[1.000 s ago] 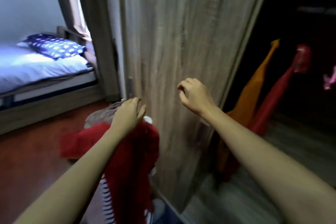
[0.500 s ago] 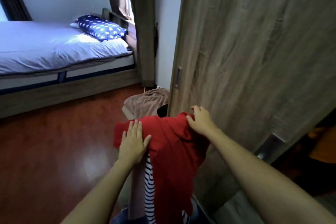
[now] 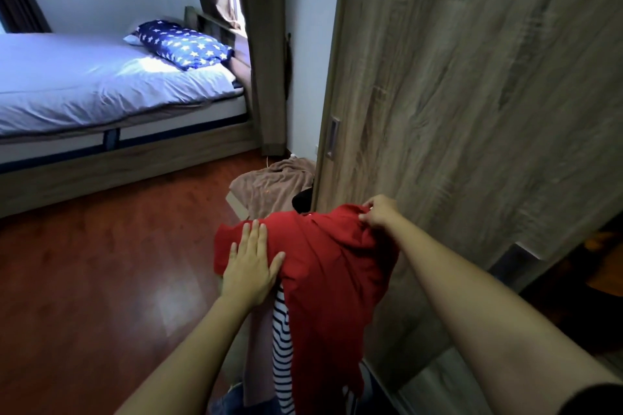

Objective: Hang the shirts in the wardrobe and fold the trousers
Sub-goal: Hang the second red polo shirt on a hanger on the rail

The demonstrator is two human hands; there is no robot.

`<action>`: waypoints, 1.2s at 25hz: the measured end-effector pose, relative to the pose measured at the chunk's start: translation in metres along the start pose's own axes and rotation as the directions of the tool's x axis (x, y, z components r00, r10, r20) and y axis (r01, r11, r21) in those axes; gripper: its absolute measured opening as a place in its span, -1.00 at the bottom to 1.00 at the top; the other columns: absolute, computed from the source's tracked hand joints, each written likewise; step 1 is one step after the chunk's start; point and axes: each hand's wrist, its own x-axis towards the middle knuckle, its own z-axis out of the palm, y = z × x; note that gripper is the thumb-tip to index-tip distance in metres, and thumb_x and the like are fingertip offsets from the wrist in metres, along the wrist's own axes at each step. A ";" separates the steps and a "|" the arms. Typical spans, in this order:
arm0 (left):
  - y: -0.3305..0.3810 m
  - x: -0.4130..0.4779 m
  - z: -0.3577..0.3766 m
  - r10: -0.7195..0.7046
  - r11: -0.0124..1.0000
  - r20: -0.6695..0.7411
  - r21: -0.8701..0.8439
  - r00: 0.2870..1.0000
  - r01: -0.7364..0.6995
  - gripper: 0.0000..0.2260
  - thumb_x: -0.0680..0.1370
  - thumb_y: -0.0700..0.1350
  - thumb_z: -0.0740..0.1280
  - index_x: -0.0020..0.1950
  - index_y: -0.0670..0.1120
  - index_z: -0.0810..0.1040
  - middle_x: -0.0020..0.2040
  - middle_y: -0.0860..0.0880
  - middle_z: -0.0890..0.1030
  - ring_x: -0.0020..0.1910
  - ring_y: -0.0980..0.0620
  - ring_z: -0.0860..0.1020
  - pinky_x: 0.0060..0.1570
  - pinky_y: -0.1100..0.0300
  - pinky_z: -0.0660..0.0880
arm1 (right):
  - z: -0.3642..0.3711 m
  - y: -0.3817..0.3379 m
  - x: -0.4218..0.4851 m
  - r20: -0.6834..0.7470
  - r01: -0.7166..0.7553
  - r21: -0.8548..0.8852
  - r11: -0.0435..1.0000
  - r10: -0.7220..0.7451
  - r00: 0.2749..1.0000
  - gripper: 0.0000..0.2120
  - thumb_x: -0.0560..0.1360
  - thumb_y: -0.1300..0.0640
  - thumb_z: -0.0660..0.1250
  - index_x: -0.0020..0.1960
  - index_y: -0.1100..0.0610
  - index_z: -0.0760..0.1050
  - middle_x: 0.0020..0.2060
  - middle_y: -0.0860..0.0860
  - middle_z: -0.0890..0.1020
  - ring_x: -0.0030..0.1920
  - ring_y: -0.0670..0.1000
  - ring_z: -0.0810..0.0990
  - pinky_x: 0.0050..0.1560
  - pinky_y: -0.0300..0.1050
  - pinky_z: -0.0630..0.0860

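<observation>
The red shirt (image 3: 323,266) hides whatever it is draped over, and its near end runs out of the bottom edge. Beneath it only a strip of a striped garment (image 3: 281,347) shows, also cut off near; the blue cloth (image 3: 229,401) beside it is too little seen to name. The right hand (image 3: 379,212) has its fingertips buried in the shirt's far folds. The wardrobe door (image 3: 472,111), cut by the top and right edges, screens the inside; the gap (image 3: 580,280) at right is too dark to read. A black thing (image 3: 303,200) at the door's edge is mostly hidden.
</observation>
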 end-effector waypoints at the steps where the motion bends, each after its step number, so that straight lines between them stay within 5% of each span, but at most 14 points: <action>1: 0.000 0.001 -0.003 0.009 1.000 0.024 0.004 1.000 -0.009 -0.13 0.37 0.34 -0.31 0.54 -0.17 -0.07 0.57 -0.09 -0.07 0.54 -0.05 -0.13 0.46 -0.10 -0.03 | -0.008 -0.002 -0.003 -0.104 0.034 0.042 0.999 -0.029 0.994 -0.70 0.49 0.17 0.35 0.20 0.20 0.54 0.19 0.19 0.58 0.22 0.14 0.53 0.22 -0.13 0.40; 4: 0.009 0.001 -0.020 -0.103 0.989 0.058 -0.102 0.993 0.109 -0.21 0.50 0.35 -0.10 0.55 -0.13 -0.15 0.57 -0.08 -0.09 0.54 -0.03 -0.12 0.42 -0.25 -0.11 | -0.034 -0.014 -0.020 -0.425 0.249 0.194 0.949 -0.148 0.893 -0.76 0.54 0.29 0.19 0.13 0.24 0.56 0.10 0.22 0.61 0.15 0.18 0.55 0.13 -0.14 0.39; 7: 0.055 0.006 -0.061 -0.178 0.899 -0.190 -0.430 0.965 0.081 -0.29 0.57 0.21 0.10 0.55 -0.10 -0.13 0.56 -0.12 -0.03 0.53 -0.07 0.00 0.41 -0.27 -0.08 | -0.070 -0.029 -0.054 -0.553 0.543 0.199 0.815 -0.364 0.749 -0.79 0.52 0.38 0.15 0.03 0.30 0.54 0.00 0.21 0.61 0.06 0.14 0.55 0.00 -0.28 0.33; 10: 0.113 0.025 -0.119 0.104 0.796 -0.425 -0.507 0.899 -0.331 -0.28 0.48 0.12 0.20 0.52 -0.21 0.08 0.53 -0.21 0.09 0.51 -0.11 0.10 0.47 0.01 0.05 | -0.115 -0.045 -0.097 -0.567 0.673 0.247 0.697 -0.460 0.684 -0.78 0.54 0.39 0.11 0.03 0.24 0.51 -0.11 0.05 0.57 -0.08 -0.11 0.51 -0.07 -0.38 0.34; 13: 0.156 0.038 -0.173 0.360 0.785 -0.327 -0.400 0.874 -0.473 -0.32 0.42 0.13 0.25 0.49 -0.09 0.22 0.48 -0.13 0.26 0.47 -0.09 0.22 0.39 -0.03 0.14 | -0.156 -0.050 -0.142 -0.578 0.756 0.257 0.602 -0.531 0.620 -0.77 0.54 0.38 0.10 0.01 0.13 0.45 -0.22 -0.15 0.50 -0.24 -0.34 0.46 -0.10 -0.44 0.36; 16: 0.177 0.037 -0.198 0.555 0.691 -0.116 -0.487 0.824 -0.534 -0.46 0.35 0.25 0.23 0.12 -0.13 0.55 0.02 -0.06 0.61 0.04 0.01 0.54 0.17 0.01 0.42 | -0.198 -0.043 -0.177 -0.691 0.800 0.226 0.556 -0.488 0.534 -0.80 0.50 0.30 0.14 0.01 0.12 0.49 -0.18 -0.13 0.54 -0.17 -0.33 0.50 0.01 -0.37 0.41; 19: 0.206 0.010 -0.202 0.500 0.583 -0.326 -0.557 0.802 -0.591 -0.66 0.53 0.08 0.22 -0.10 -0.23 0.43 -0.30 -0.04 0.47 -0.27 -0.01 0.44 -0.20 0.14 0.29 | -0.238 -0.021 -0.215 -0.780 0.795 0.123 0.595 -0.437 0.448 -0.84 0.46 0.21 0.22 -0.02 0.10 0.54 -0.15 -0.04 0.60 -0.16 -0.18 0.55 0.01 -0.27 0.46; 22: 0.234 -0.015 -0.231 0.266 0.515 -0.689 -0.490 0.674 -0.704 -0.82 0.61 -0.11 0.15 -0.05 -0.22 0.39 -0.34 -0.06 0.46 -0.30 -0.09 0.46 -0.29 0.14 0.22 | -0.260 0.006 -0.250 -0.787 0.713 -0.100 0.694 -0.494 0.370 -0.93 0.44 0.15 0.37 -0.09 0.11 0.56 -0.22 -0.08 0.58 -0.28 -0.20 0.51 -0.16 -0.44 0.40; 24: 0.253 -0.028 -0.252 0.391 0.439 -0.700 -0.429 0.598 -0.789 -0.79 0.59 -0.10 0.17 -0.05 -0.26 0.43 -0.30 -0.13 0.52 -0.28 -0.02 0.49 -0.25 0.15 0.31 | -0.259 0.018 -0.266 -0.746 0.648 -0.274 0.711 -0.582 0.323 -0.84 0.39 0.12 0.43 -0.10 0.15 0.51 -0.22 -0.05 0.56 -0.28 -0.18 0.47 -0.20 -0.45 0.37; 27: 0.277 -0.042 -0.260 0.519 0.415 -0.674 -0.340 0.527 -0.844 -0.81 0.57 -0.10 0.26 -0.07 -0.23 0.47 -0.29 -0.06 0.54 -0.31 0.05 0.48 -0.26 0.29 0.32 | -0.249 0.034 -0.280 -0.633 0.668 -0.245 0.702 -0.638 0.439 -0.78 0.38 0.25 0.37 -0.03 0.15 0.39 -0.13 0.00 0.55 -0.22 -0.12 0.51 -0.19 -0.28 0.46; 30: 0.270 -0.040 -0.246 0.550 0.465 -0.618 -0.333 0.563 -0.820 -0.72 0.49 0.05 0.37 -0.07 -0.17 0.51 -0.31 0.02 0.52 -0.34 0.05 0.48 -0.26 0.20 0.35 | -0.254 0.061 -0.284 -0.567 0.572 -0.456 0.682 -0.718 0.404 -0.86 0.34 0.35 0.27 -0.17 0.16 0.52 -0.08 0.03 0.54 -0.10 -0.06 0.49 -0.11 -0.16 0.44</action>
